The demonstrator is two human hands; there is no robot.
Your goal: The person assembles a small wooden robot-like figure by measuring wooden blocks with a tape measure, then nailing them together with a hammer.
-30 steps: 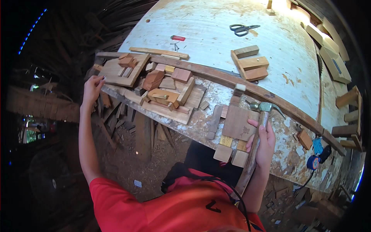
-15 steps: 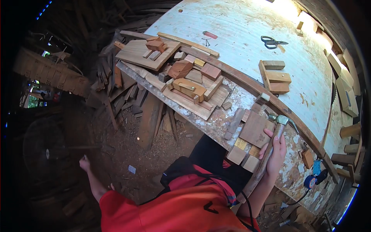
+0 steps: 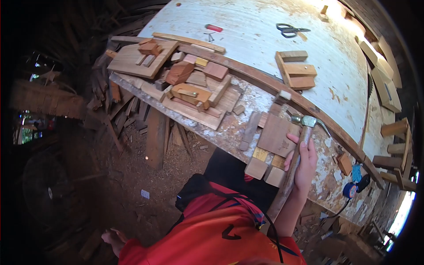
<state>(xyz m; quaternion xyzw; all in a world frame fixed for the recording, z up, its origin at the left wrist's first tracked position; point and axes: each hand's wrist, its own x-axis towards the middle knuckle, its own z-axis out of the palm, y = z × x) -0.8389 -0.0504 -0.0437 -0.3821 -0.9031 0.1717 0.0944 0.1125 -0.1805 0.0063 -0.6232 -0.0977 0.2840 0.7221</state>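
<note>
My right hand (image 3: 305,165) is closed round the upper handle of a claw hammer (image 3: 308,123), metal head upward. Some of its fingertips rest against a flat brown wooden board (image 3: 277,136) on the bench. Below that board, two pale wood blocks (image 3: 255,168) stick out over the bench edge beside my lap. My left hand (image 3: 114,238) hangs low at the far left, away from the bench, in dim light. Its fingers look curled together; what they hold, if anything, is too small and dark to make out.
Wood blocks and boards (image 3: 191,95) are piled on the bench's left part. Scissors (image 3: 289,30), a red object (image 3: 214,28) and a slotted wooden piece (image 3: 297,70) lie on the white tabletop. A tape measure (image 3: 350,190) sits at right. Scrap wood (image 3: 155,139) leans below.
My left hand has swung down and closer to my body. The view has shifted, so the bench appears further left and up. My right hand keeps hold of the hammer by the board.
</note>
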